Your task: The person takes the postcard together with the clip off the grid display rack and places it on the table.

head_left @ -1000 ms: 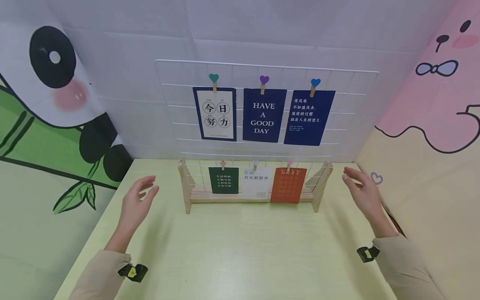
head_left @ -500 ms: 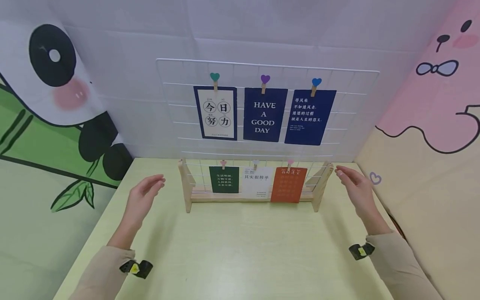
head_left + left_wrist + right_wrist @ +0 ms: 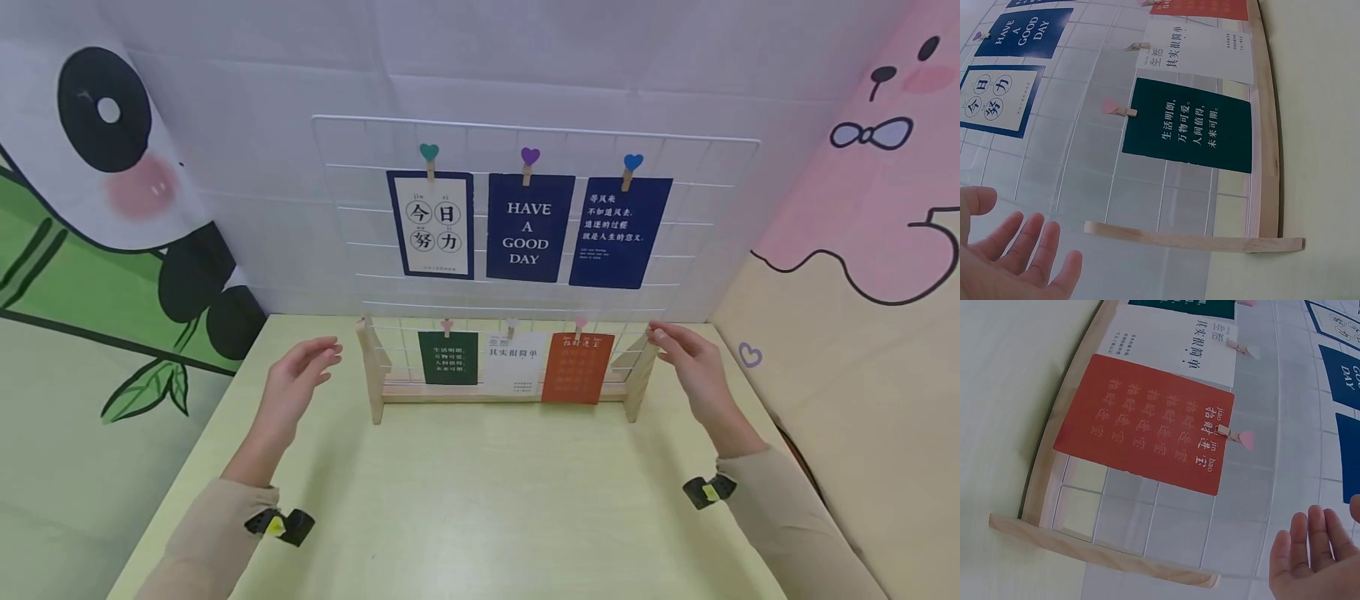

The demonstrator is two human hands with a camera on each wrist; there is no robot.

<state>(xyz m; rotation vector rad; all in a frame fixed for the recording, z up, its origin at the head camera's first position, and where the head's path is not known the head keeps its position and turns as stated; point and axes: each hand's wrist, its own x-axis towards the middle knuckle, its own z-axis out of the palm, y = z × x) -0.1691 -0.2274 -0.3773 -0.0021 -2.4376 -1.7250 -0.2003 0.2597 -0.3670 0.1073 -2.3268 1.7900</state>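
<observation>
Head view gives us all six cards in full, clipped on a wire rack [image 3: 525,129] in a wooden stand [image 3: 450,398], on the table [image 3: 480,500] btwn the two hands. L wrist cam gets the whole green card [image 3: 1191,128] but crops the red card [image 3: 1147,425]; R wrist cam does the opposite, & there we can see rows of faint characters on the red. White card [image 3: 512,367] hangs btwn them.

Materials: thin white wire in a square grid; pale wood, grain visible on the R end piece; flat rectangular cards; small wooden clips [image 3: 530,158] w/ heart tops. Sleeves [image 3: 210,537] are beige cloth.

Pose: L hand [image 3: 288,387] is apart from the rack's L end, fingers spread & loosely bent, holding nothing. R hand [image 3: 693,375] has fingers fairly straight, no grip; in head view its tips overlap the stand's R end, but we can't tell re: contact.
</observation>
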